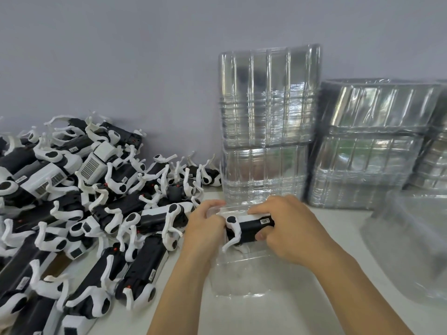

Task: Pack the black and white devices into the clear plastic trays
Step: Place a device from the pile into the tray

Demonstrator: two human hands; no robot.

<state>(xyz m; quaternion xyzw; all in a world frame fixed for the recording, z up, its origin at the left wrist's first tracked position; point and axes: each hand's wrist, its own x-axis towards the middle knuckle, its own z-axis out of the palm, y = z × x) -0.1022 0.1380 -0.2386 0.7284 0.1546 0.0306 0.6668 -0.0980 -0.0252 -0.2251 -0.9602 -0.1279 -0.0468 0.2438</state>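
Black and white device [249, 228] sits at lower centre of the frame, over the clear plastic tray [242, 274], likely being seated into a slot. Left hand [205, 228] and right hand [280, 228] both curl round its ends (pile of devices [84, 213] waits at left).

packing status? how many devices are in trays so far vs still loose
Done: no filled tray is visible. In hand: left hand and right hand grip one device over an open clear tray. Left: the large pile of devices on the left, and stacks of empty trays behind.
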